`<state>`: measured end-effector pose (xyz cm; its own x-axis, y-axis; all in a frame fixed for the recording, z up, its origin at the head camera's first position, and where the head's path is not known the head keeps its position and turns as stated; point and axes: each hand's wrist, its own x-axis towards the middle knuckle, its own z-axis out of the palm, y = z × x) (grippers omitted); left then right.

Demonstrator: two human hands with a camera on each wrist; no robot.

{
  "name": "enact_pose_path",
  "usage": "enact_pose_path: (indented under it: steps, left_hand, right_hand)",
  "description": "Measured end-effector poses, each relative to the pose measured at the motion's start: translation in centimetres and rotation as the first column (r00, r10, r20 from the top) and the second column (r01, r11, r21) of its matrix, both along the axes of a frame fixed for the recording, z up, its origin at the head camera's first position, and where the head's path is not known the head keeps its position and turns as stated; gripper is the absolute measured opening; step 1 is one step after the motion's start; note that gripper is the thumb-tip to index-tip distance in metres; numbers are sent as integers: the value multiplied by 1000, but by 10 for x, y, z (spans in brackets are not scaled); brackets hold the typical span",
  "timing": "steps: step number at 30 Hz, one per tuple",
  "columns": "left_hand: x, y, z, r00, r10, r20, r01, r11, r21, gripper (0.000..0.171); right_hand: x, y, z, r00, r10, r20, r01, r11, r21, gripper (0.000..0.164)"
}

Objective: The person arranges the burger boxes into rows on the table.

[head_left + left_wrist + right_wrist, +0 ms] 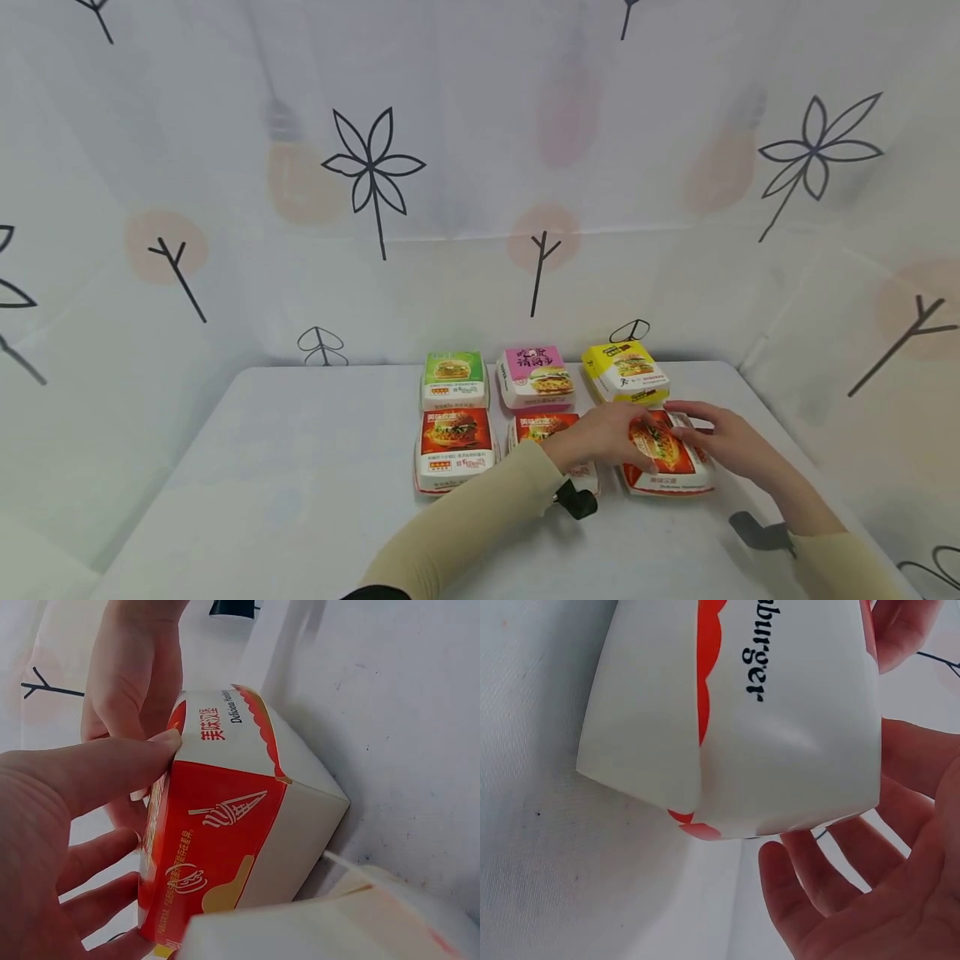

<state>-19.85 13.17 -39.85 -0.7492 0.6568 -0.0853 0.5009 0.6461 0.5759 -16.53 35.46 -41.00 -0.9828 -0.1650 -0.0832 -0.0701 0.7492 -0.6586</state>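
A red-and-white hamburger box (663, 481) sits at the front right of the group, between both hands. My left hand (609, 433) lies over its left side; in the left wrist view its thumb rests on the top's edge and its other fingers spread along the red lid of the hamburger box (225, 832). My right hand (727, 442) is at the box's right side with its fingers extended. In the right wrist view those fingers (829, 870) are loosely spread beside the white box wall (795, 757); exact contact is partly hidden.
A green box (453, 393), a pink box (536, 379) and a yellow box (628, 377) form the back row. Left of the handled box are another red box (455, 442) and a middle red box (536, 427), partly covered by my left arm. A patterned cloth (465, 283) hangs behind.
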Motion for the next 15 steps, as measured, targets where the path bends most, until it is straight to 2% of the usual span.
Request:
enact_pose_path:
  steps: [8, 15]
  left_hand:
    - [1, 1, -1, 999, 5, -41, -6, 1000, -5, 54]
    - [2, -3, 2, 994, 25, -105, -26, 1000, -15, 49]
  right_hand:
    - [0, 6, -2, 999, -18, 33, 17, 999, 30, 63]
    - [6, 12, -5, 999, -30, 12, 29, 999, 45, 65]
